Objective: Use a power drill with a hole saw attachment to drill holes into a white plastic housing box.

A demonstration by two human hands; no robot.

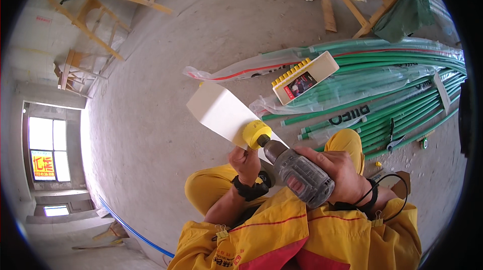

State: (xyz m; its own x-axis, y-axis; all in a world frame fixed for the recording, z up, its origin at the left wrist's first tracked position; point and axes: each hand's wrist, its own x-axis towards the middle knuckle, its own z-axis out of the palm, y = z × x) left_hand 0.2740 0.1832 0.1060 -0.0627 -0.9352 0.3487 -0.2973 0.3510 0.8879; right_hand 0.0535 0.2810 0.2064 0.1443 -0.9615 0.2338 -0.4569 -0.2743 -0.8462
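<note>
A dusty dark power drill (304, 177) lies in the grip of my right hand (339, 169), its chuck pointing up and left. At the chuck's tip sits a yellow round attachment (256, 133) shaped like a hole saw. It overlaps the near part of a long white box-like piece (224, 111); whether it touches the surface I cannot tell. My left hand (245, 164) is closed at the near edge of that piece, just below the yellow attachment. The fingertips are partly hidden.
Green pipes (402, 129), some in clear plastic wrap, lie to the right. On them rests a white tray (324, 68) with a row of yellow pieces. Pliers-like cutters (396, 144) lie nearby. Wooden frames (370, 18) stand farther off. A blue pipe (131, 227) runs at lower left.
</note>
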